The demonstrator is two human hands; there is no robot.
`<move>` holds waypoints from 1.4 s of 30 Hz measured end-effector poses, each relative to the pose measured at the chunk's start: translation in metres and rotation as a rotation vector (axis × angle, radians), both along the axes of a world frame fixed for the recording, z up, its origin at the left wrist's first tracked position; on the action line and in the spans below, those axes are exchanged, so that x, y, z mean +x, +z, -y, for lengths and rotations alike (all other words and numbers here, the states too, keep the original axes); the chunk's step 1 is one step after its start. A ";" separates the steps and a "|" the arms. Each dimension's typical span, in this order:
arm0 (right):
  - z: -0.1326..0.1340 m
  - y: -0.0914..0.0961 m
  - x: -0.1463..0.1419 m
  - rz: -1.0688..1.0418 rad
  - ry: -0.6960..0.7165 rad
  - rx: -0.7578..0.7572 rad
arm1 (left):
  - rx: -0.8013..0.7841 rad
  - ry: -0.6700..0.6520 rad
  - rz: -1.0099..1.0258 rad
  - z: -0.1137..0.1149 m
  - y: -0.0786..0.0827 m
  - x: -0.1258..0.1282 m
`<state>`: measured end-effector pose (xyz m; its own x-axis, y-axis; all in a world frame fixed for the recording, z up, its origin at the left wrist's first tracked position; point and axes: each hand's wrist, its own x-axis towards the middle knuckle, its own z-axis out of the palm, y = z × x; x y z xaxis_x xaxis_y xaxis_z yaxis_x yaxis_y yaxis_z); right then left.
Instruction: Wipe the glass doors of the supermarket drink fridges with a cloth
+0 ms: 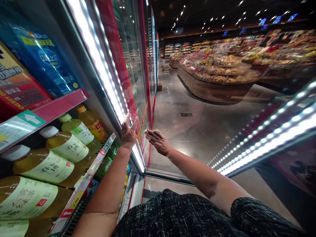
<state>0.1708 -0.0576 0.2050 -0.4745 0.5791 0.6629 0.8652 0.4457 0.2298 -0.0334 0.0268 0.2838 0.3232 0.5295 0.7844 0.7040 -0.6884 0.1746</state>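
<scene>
My left hand is raised with its fingers stretched up and apart, resting on the lit white frame strip of a drinks cooler. My right hand reaches in from the right. Its fingers lie flat and together against the edge of the red-framed glass door, close beside my left hand. Neither hand holds anything that I can see. To the left, a shelf carries several bottles of yellow tea with green-and-white labels, lying with their caps pointing out.
Above the bottles, a red shelf rail bears blue and red packs. A swung-out glass door with LED strips stands at my right. Beyond the glass, a shop floor leads to a curved wooden display piled with goods.
</scene>
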 end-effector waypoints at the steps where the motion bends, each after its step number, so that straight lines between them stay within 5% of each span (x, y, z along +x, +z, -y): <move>1: -0.002 -0.001 -0.001 0.018 0.014 -0.013 | -0.004 0.001 -0.015 0.000 0.001 -0.001; 10: -0.032 0.035 -0.025 -0.058 0.039 0.083 | -0.064 -0.005 -0.096 -0.001 0.009 -0.010; 19: -0.047 -0.015 -0.043 0.045 0.149 -0.028 | -0.044 0.043 -0.119 0.002 0.006 -0.003; 29: -0.065 0.022 -0.068 -0.058 0.133 0.000 | -0.004 0.002 -0.080 -0.001 0.007 -0.009; 36: -0.046 0.044 -0.046 -0.065 0.113 0.047 | 0.052 0.105 -0.032 -0.006 0.033 -0.020; 42: -0.033 0.065 -0.049 -0.141 -0.015 0.081 | -0.071 0.159 -0.114 -0.015 0.047 -0.016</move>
<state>0.1213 -0.0247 0.2696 -0.3650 0.5277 0.7670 0.8977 0.4178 0.1398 -0.0497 0.0421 0.3309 0.3160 0.6334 0.7063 0.8206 -0.5562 0.1317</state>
